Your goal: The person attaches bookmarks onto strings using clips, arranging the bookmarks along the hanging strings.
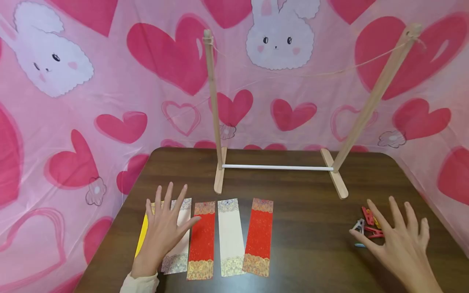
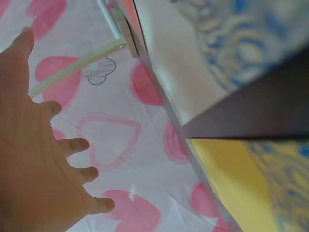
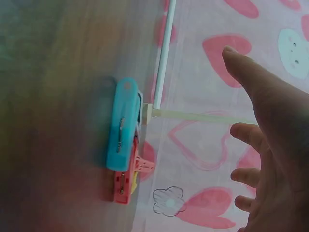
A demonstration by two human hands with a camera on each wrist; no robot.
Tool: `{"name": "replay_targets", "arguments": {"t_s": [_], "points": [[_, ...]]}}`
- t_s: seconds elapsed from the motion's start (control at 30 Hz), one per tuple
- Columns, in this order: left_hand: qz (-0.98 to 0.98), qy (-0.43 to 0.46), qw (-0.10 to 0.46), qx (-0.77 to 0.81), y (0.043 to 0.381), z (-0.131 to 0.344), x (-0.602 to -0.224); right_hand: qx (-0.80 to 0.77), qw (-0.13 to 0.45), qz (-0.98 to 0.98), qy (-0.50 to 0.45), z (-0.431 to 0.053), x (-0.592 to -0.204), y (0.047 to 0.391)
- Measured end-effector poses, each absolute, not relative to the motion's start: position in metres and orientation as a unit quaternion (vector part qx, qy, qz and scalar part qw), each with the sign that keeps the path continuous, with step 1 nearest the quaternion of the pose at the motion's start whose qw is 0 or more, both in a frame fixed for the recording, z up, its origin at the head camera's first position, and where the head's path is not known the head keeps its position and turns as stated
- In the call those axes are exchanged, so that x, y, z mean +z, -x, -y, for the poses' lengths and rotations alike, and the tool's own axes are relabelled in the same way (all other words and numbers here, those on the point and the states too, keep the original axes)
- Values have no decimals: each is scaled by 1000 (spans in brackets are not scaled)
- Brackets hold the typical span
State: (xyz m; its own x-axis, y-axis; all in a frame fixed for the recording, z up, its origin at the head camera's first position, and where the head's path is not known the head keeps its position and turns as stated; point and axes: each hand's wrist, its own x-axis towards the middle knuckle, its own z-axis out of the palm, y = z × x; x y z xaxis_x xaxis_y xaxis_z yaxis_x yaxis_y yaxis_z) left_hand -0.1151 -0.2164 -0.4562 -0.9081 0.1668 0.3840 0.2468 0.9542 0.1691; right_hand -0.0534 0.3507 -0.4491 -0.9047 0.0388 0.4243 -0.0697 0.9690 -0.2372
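Here, before the stand [image 1: 373,100], my left hand [image 1: 163,231] and right hand [image 1: 401,241] spread fingers; cards [image 1: 203,238] and clips [image 3: 122,126] lie, presumably, for reach.

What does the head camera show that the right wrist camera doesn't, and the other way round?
Only the head view: the left hand, five red, white and yellow strips, and the string at the top of the wooden stand.

Only the right wrist view: the turquoise clip's broad side with its metal spring; from the head, just a sliver of that clip shows.

Both: the right hand, red clips, white rod, part of the stand, tabletop and heart-patterned backdrop.
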Motion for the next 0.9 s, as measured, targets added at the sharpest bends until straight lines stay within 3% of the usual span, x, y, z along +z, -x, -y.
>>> {"name": "replay_targets", "arguments": {"t_s": [0.5,0.9], "points": [[979,85,160,-89,88,233,-452,105,169,979,51,-373,-472,15],[984,62,126,-105,71,244,-458,119,136,982,54,-373,-475,8]]}}
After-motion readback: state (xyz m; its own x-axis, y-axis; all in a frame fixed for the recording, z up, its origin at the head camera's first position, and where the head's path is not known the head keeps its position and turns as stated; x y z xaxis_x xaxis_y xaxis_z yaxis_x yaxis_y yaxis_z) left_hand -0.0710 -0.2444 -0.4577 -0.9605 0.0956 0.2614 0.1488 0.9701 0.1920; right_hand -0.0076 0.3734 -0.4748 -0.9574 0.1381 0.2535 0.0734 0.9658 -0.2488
